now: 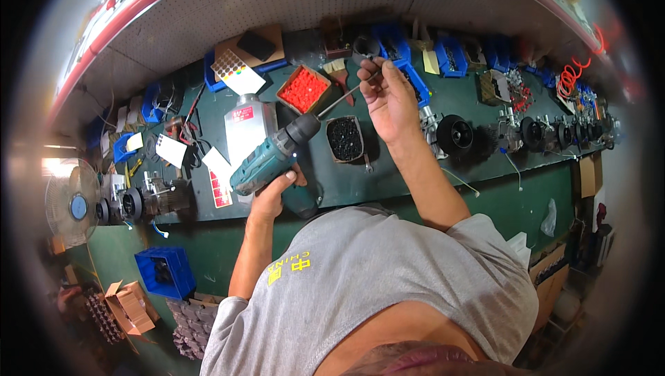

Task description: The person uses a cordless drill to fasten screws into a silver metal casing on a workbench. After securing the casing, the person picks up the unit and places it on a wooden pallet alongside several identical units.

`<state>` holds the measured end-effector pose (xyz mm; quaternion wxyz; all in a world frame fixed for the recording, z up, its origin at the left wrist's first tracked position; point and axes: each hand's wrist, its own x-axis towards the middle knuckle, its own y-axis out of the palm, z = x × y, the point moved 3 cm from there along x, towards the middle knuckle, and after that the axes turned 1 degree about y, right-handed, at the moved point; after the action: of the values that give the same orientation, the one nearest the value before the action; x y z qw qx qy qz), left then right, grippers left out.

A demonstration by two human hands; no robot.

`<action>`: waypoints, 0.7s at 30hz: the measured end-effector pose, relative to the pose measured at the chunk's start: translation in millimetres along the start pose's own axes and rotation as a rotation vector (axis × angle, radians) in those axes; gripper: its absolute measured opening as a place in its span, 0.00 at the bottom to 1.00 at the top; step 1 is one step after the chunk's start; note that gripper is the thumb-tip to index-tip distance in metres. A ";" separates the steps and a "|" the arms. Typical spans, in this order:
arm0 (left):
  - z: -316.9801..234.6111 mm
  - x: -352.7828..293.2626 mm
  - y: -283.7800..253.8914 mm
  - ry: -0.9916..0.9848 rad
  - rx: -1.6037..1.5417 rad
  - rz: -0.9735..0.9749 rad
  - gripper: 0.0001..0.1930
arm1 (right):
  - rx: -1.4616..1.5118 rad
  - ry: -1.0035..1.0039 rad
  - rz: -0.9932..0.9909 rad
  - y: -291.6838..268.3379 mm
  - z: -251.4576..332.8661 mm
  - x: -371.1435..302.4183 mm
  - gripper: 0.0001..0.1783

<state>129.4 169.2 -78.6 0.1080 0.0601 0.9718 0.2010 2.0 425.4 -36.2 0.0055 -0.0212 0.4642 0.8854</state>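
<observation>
My left hand (pixel 271 199) is wrapped round the grip of a teal and black cordless drill (pixel 258 165) held above the bench. From its chuck a long thin bit (pixel 338 102) slants up to the right, its far end reaching the fingers of my right hand (pixel 389 102). Those fingers are pinched together at the bit's end; whatever small piece they hold is too small to name. Below the bit sits a small box of black parts (pixel 345 139). Beyond it stands a cardboard box of red pieces (pixel 303 90). A silver metal housing (pixel 248 123) lies behind the drill.
A black-wheeled motor unit (pixel 454 133) stands right of my right forearm, with several similar units farther right. Blue bins (pixel 450 57) line the back of the green bench (pixel 291 213). A small wrench (pixel 368 163) lies beside the black parts. A fan (pixel 71 199) is at far left.
</observation>
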 end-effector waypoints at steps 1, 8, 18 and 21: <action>-0.5 -0.5 0.0 0.003 0.006 0.000 0.10 | -0.002 0.004 0.000 1.2 0.5 -0.5 0.14; 0.3 -2.4 -1.6 0.003 0.011 -0.002 0.10 | 0.012 0.018 -0.005 6.0 -0.9 -5.4 0.14; 2.3 -6.6 -2.5 -0.007 0.008 -0.038 0.11 | 0.024 0.042 0.018 8.7 -3.1 -9.0 0.13; 6.2 -5.9 -5.0 -0.009 -0.011 -0.024 0.11 | 0.029 0.049 0.026 7.9 -3.4 -9.6 0.14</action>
<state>136.2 166.0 -85.1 0.1150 0.0485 0.9708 0.2046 11.5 418.1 -31.3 -0.0169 -0.0368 0.4773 0.8778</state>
